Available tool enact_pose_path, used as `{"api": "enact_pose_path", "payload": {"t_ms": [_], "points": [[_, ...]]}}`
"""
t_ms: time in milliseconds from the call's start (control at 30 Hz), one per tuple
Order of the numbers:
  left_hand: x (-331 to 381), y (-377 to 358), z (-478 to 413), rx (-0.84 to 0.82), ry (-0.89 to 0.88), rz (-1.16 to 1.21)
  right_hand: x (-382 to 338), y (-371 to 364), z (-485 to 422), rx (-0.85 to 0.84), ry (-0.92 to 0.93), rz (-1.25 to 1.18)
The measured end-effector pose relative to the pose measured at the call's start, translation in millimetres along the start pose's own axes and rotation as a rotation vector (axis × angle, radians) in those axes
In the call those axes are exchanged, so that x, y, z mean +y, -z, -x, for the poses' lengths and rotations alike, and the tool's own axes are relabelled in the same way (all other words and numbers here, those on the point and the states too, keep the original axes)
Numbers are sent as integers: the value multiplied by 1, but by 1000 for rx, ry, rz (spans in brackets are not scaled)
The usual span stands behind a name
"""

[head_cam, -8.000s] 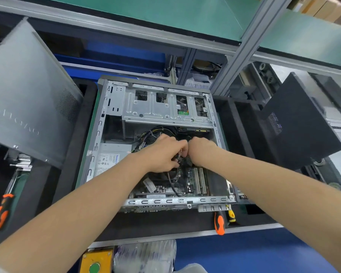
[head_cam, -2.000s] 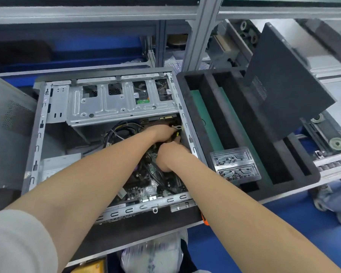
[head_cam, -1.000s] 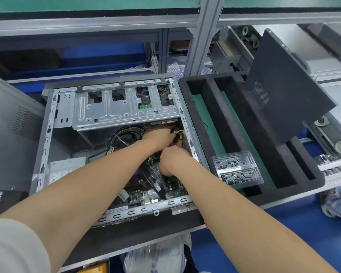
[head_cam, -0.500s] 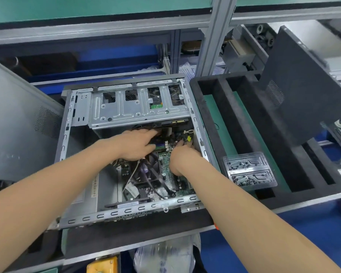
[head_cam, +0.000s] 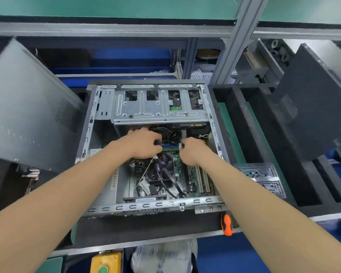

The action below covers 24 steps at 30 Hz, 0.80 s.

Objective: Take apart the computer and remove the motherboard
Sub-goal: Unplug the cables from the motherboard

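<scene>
1. Left grip (head_cam: 144, 143) curls its fingers at the left end of the memory stick (head_cam: 170, 148); whether it clamps the stick cannot be told.
2. Right grip (head_cam: 192, 149) sits at the stick's right end, fingertips by a white latch (head_cam: 182, 145); clamped or not cannot be told.
3. Motherboard (head_cam: 179, 168) lies inside the open case (head_cam: 146, 205) on the worktop (head_cam: 146, 227), below both grips.
4. An orange screwdriver (head_cam: 226, 223) lies just beside the case's near right corner.

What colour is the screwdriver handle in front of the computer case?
The screwdriver handle is orange and black; the head view shows it.
</scene>
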<state>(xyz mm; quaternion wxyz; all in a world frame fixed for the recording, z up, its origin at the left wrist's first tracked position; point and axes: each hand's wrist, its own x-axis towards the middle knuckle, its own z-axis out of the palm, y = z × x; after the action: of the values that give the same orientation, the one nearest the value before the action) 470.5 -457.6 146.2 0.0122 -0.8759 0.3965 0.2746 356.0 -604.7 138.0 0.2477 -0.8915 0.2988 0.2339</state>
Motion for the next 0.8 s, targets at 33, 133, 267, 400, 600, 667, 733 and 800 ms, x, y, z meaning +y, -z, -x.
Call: {"api": "enact_pose_path", "payload": {"t_ms": [33, 133, 267, 400, 600, 667, 733, 800], "points": [[0, 0, -1, -2, -15, 18, 2, 0, -2, -12, -41, -8], [-3, 1, 0, -19, -42, 75, 4, -4, -5, 38, -102, -22], [-7, 0, 2, -14, -50, 92, -4, -9, 2, -44, -39, 221], [-13, 4, 5, -51, -84, 187, 6, -6, -9, 75, -162, -275], [-9, -4, -2, -75, -130, 37, 8, -10, -20, 127, -140, -560], [-4, -8, -2, -76, -145, -21, 6, -14, -24, 211, -152, -638], [-1, -10, -2, -75, -152, -42, 4, -20, -26, 298, -175, -782], [0, -11, -1, -65, -163, -62, -1, -24, -28, 339, -163, -931]]}}
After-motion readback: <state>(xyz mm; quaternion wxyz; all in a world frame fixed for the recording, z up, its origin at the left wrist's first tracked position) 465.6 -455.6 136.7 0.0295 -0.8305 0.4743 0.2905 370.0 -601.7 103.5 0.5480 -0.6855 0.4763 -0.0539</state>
